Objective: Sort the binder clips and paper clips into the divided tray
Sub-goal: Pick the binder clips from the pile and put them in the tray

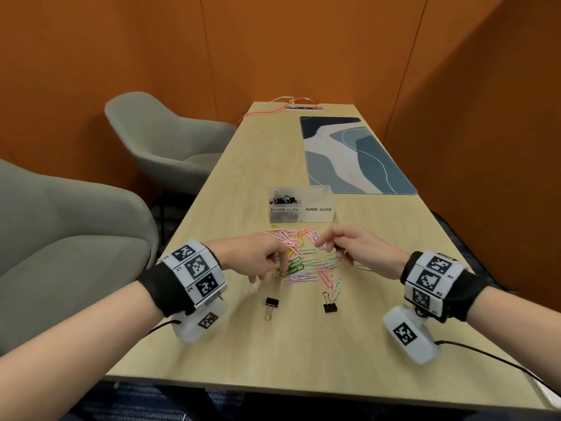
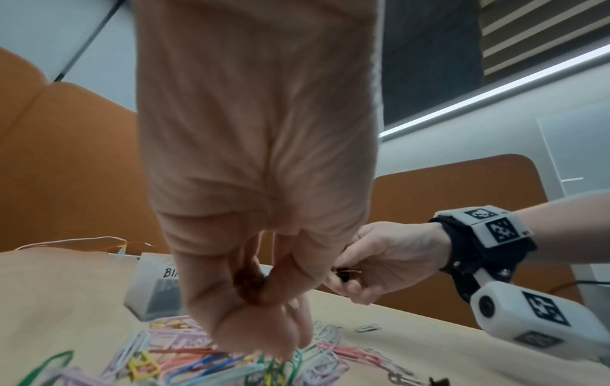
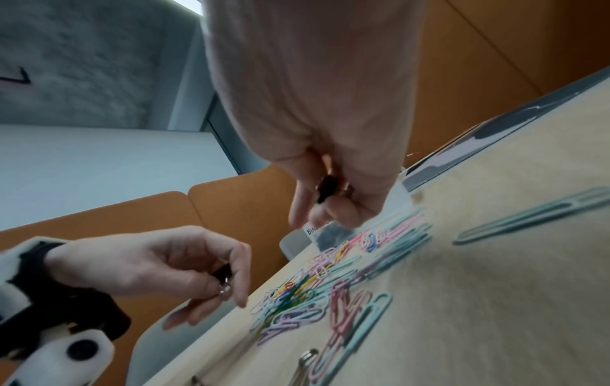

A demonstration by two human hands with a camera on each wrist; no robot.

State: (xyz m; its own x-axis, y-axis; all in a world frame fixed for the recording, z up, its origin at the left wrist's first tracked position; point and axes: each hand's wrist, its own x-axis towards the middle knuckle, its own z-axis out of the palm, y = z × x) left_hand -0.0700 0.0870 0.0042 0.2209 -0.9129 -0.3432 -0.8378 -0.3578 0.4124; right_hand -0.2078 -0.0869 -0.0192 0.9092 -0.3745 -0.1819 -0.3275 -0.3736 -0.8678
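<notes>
Here, coloured paper clips (image 1: 306, 259) lay piled on the tabletop (image 1: 379, 344) just in front of the divided tray (image 1: 317, 218), whose left compartment held black binder clips (image 1: 282, 198). Two more binder clips (image 1: 271, 302) sat nearer the person. Left hand (image 1: 258, 258) pinched a small black binder clip over the pile; right hand (image 1: 352, 243) curled around another black clip.

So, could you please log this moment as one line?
left hand pinches one binder clip | right hand grips second binder clip | both above paper clip pile | two loose binder clips nearer
</notes>
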